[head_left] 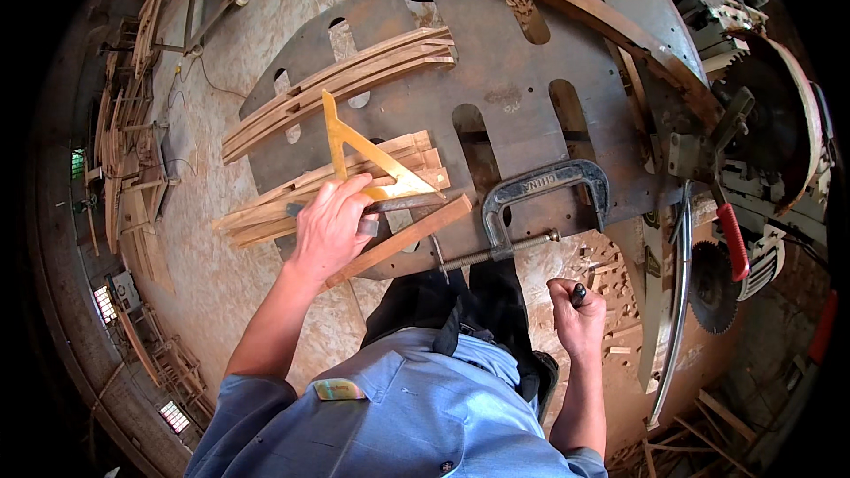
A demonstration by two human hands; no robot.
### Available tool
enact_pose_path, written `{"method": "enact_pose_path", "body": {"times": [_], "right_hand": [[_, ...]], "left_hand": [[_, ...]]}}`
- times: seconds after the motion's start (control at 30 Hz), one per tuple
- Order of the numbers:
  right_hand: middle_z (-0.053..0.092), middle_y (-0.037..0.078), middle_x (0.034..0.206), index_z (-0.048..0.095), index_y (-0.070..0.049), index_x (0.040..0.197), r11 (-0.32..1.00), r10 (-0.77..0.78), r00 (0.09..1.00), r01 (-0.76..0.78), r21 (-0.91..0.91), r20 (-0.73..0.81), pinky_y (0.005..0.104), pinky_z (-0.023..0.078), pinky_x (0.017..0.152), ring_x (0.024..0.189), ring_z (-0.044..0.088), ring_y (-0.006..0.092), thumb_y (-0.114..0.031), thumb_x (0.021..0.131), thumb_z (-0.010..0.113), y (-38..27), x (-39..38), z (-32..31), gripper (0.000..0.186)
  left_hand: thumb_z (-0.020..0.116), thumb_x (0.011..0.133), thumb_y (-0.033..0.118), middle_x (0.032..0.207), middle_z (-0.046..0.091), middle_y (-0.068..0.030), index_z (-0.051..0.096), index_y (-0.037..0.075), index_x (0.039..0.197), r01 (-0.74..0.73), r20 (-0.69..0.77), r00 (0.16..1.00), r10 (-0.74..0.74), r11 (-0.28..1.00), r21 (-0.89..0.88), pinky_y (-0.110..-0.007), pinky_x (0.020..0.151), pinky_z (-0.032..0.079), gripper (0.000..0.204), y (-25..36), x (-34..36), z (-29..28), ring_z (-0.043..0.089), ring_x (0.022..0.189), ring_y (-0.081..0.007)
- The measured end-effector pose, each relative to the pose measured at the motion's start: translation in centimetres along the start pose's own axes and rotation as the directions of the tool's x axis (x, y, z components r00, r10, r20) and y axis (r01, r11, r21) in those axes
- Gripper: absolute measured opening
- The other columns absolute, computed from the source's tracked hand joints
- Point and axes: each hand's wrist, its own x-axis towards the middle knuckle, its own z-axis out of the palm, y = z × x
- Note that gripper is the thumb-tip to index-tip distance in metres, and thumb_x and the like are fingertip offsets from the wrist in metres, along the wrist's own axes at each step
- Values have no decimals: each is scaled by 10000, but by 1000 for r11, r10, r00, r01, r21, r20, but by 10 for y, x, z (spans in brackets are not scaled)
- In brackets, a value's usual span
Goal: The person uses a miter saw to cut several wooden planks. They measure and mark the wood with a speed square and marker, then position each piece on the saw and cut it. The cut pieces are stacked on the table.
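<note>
Our left hand (pixel 329 223) was clamped on a yellow triangular set square (pixel 379 156), held over wooden strips (pixel 266 212) on the slotted metal tabletop (pixel 407 99). Beyond its edge, near the C-clamp (pixel 540 183), our right hand (pixel 580 317) was curled around a black rod-shaped object (pixel 578 295).

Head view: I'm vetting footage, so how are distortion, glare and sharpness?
Head view: fisheye bending, so the beam near the top looks bowed, perhaps partly by the lens; black corners; small windows at far left glare near-white; left hand, square and clamp look fairly sharp.
</note>
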Motion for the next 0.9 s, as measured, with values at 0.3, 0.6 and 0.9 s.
{"method": "enact_pose_path", "body": {"times": [0.3,0.6,0.9], "right_hand": [[541,-33,632,701,11,865,1000,11,1000,-11,-18,8,213,428,575,623,476,28,-42,859,625,1,4,-1,93],[546,-42,659,702,19,884,999,35,999,-35,19,-4,207,421,582,643,477,28,-43,872,626,0,5,-4,99],[571,-13,650,693,25,904,992,-46,996,54,115,-73,218,424,592,635,515,60,-41,911,557,-2,11,-12,151]], "left_hand": [[774,617,29,1114,644,-131,535,46,912,6,17,1000,-6,1000,-4,-371,670,529,380,1,1,0,614,852,-306],[772,625,8,1108,644,-152,525,36,921,1,26,1000,-1,1000,-4,-377,686,525,387,3,2,-1,614,844,-318],[762,620,8,1099,645,-152,522,38,917,-4,14,1000,4,1000,-13,-375,679,518,383,2,2,-1,609,831,-314]]}}
